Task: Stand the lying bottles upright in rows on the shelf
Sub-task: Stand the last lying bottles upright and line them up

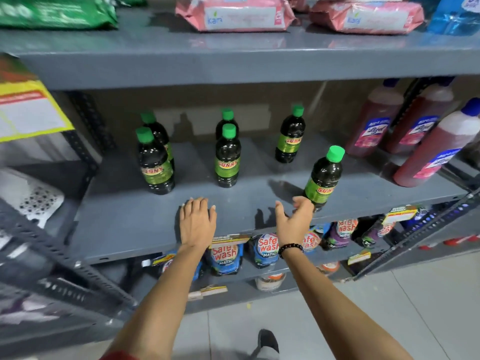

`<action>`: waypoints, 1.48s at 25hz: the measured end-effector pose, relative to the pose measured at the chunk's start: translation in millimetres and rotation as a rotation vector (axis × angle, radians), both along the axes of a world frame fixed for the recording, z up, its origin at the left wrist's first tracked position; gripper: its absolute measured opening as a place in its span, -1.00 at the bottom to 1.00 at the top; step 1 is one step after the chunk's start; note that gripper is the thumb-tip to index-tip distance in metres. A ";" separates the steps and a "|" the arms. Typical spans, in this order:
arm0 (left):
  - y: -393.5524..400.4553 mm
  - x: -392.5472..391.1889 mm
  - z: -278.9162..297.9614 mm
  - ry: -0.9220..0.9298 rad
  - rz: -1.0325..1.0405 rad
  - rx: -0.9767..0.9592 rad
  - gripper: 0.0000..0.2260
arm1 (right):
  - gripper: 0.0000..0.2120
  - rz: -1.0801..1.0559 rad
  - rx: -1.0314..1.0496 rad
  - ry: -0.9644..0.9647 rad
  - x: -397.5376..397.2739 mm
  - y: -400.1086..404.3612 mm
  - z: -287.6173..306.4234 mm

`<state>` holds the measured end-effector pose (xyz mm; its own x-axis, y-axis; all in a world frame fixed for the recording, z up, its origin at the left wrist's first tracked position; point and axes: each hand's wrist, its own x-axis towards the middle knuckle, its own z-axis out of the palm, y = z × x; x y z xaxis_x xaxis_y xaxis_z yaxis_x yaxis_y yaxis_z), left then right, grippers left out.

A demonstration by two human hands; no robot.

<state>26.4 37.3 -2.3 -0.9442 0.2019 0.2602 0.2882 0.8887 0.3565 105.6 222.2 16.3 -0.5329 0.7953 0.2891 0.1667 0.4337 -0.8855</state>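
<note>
Several dark bottles with green caps and green "Sunny" labels stand upright on the grey middle shelf [124, 224]. Two stand at the left, one behind the other [155, 165]. Two more stand in the middle, front and back [227, 159]. One stands alone further back right [291, 136]. The nearest bottle [323, 178] stands at the front right, close to the shelf edge. My right hand [293, 219] is open just left of its base, fingers apart, holding nothing. My left hand [197, 219] lies flat, palm down, on the shelf's front edge.
Large red-liquid bottles [428, 149] with blue caps stand at the right end of the same shelf. Pink packs [236, 14] lie on the shelf above. Safewash pouches [224, 258] fill the shelf below. A perforated steel upright [91, 141] bounds the left side.
</note>
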 end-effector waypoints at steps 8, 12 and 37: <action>-57.3 -22.0 -5.1 -0.088 0.123 -0.042 -0.63 | -0.05 0.454 -0.096 -0.307 -105.5 -62.5 43.8; -59.1 -23.9 -10.1 -0.082 0.123 -0.052 -0.64 | 0.05 0.406 -0.213 -0.274 -137.9 -72.1 45.8; -64.4 -23.4 -16.0 -0.027 0.075 -0.025 -0.64 | -0.41 0.305 -0.233 -0.163 -24.0 -86.6 40.0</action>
